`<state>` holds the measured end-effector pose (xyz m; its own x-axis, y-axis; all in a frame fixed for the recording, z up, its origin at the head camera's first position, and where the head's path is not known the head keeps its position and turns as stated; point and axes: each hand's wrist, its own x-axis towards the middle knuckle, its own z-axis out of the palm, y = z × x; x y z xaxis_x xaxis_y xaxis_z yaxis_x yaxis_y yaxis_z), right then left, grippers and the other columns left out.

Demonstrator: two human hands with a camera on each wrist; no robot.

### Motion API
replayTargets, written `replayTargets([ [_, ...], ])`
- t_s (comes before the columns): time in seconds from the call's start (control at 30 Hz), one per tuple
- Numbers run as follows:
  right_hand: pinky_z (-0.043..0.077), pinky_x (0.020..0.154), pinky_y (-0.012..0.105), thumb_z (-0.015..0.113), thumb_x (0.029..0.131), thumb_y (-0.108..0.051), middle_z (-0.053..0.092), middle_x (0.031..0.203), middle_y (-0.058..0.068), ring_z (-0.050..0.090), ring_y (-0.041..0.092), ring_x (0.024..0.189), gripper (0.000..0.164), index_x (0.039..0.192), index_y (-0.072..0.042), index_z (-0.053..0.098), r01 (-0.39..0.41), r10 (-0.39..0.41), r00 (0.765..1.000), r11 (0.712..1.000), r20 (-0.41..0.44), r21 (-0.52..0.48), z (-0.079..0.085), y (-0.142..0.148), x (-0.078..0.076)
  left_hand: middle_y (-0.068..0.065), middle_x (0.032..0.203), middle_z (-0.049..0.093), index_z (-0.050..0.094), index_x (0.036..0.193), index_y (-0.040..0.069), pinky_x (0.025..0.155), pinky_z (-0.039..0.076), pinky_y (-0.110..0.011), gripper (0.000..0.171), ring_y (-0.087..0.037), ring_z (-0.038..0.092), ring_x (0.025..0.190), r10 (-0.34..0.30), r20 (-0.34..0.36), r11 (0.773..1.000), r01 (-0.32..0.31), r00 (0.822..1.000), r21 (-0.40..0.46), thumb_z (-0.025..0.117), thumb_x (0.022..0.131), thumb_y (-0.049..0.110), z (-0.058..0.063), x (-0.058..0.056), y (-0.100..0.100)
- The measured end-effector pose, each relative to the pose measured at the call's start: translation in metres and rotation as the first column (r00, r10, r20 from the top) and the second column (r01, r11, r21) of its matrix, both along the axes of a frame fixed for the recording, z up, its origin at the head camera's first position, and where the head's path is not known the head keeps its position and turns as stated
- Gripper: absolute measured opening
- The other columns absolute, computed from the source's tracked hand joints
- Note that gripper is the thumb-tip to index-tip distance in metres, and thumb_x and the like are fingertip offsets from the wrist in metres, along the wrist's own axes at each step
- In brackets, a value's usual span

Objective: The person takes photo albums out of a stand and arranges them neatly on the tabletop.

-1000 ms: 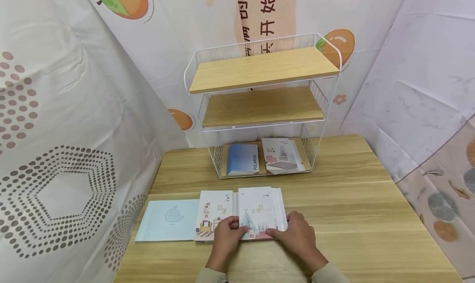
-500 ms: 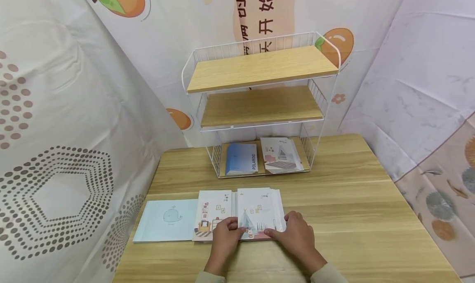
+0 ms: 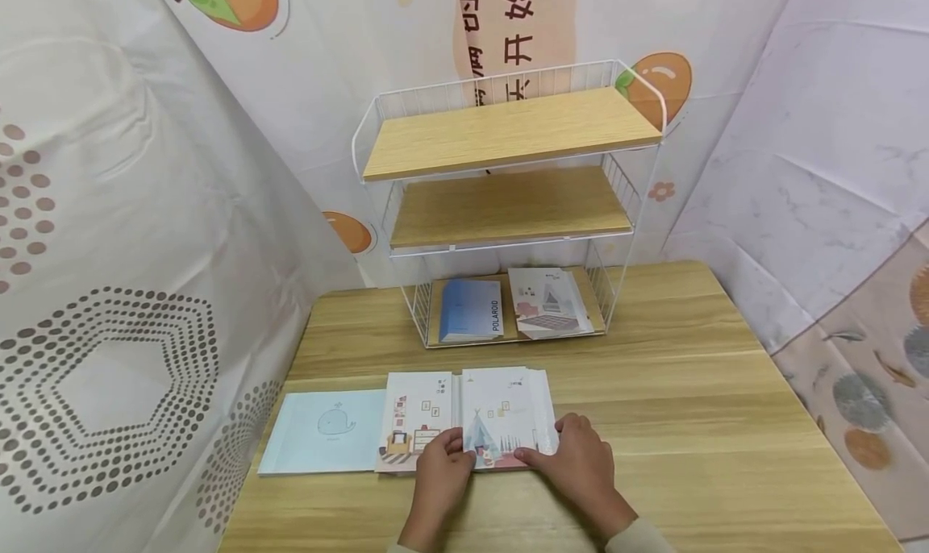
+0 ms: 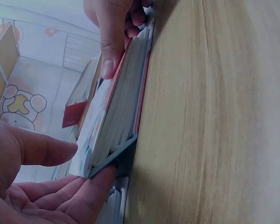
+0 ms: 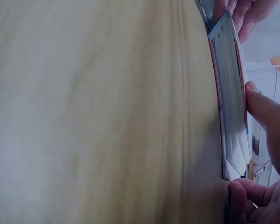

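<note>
A person's right hand [image 3: 581, 460] pinches a thick white hardcover-looking book with a pale-blue tent drawing [image 3: 501, 408], thumb on the cover, fingers at its three o'clock edge. The left hand [image 3: 443, 468] touches the spine around eight o'clock with fingers fairly straight; its thumb seems just off the cover. The book lies cover up and appears to rest on the tabletop. It should be light to moderate, stiff in its covers, softer in the pages and slick along the shiny right-hand strip; spine and opposite edge look the surest holds. Just beside it at nine o'clock is a white book with a yellow armchair [image 3: 417, 408], then a pale-blue whale book [image 3: 327, 432]. The smooth wood-grain table [image 3: 689, 424] carries a white-wire, three-tier wooden rack [image 3: 511, 130] at twelve o'clock; printed pale fabric [image 3: 798, 174] hangs around.
</note>
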<state>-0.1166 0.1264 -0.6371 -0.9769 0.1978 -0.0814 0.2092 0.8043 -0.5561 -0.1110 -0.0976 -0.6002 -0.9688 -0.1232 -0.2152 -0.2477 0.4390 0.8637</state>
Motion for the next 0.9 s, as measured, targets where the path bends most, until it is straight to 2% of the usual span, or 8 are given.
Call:
replayTargets([
  [0.23,0.046,0.07,0.045,0.076,0.054,-0.09,0.061,0.094,0.004,0.061,0.022,0.082,0.097,0.105,-0.008,0.064,-0.01,0.011,1.0,0.999,-0.017,0.032,-0.001,-0.003,0.003,-0.015,0.109,0.075,0.065,0.126,-0.009,0.081,0.063,-0.035,0.047,-0.022,0.074,0.096,0.011,-0.05,0.996,-0.016,0.999,-0.091,0.079,0.084,0.007,0.002,0.006,0.005],
  [0.43,0.046,0.072,0.046,0.076,0.058,-0.088,0.061,0.096,0.005,0.061,0.023,0.084,0.094,0.105,-0.008,0.063,-0.015,0.016,1.0,0.999,-0.017,0.048,0.001,-0.002,0.003,-0.008,0.1,0.071,0.067,0.125,-0.008,0.078,0.058,-0.033,0.05,-0.016,0.066,0.09,0.013,-0.127,0.98,-0.037,0.992,-0.196,0.081,0.081,0.01,0.004,0.007,0.008],
  [0.67,0.044,0.065,0.042,0.075,0.057,-0.09,0.06,0.094,0.004,0.059,0.021,0.079,0.096,0.106,-0.009,0.062,-0.017,0.018,1.0,0.999,-0.003,0.047,0.001,-0.002,-0.001,-0.005,0.094,0.068,0.069,0.12,-0.008,0.075,0.056,-0.027,0.043,-0.015,0.062,0.087,0.002,-0.154,0.975,-0.037,0.988,-0.22,0.078,0.08,0.006,0.007,0.004,0.002],
  [0.9,0.048,0.068,0.046,0.075,0.063,-0.087,0.064,0.107,0.006,0.066,0.024,0.086,0.095,0.116,-0.009,0.063,-0.002,0.003,1.0,1.0,0.012,-0.007,0.005,-0.001,-0.007,-0.003,0.094,0.067,0.07,0.119,-0.006,0.073,0.054,-0.027,0.042,-0.014,0.062,0.085,-0.009,-0.149,0.97,-0.028,0.989,-0.24,0.079,0.079,0.006,0.007,0.002,-0.005],
])
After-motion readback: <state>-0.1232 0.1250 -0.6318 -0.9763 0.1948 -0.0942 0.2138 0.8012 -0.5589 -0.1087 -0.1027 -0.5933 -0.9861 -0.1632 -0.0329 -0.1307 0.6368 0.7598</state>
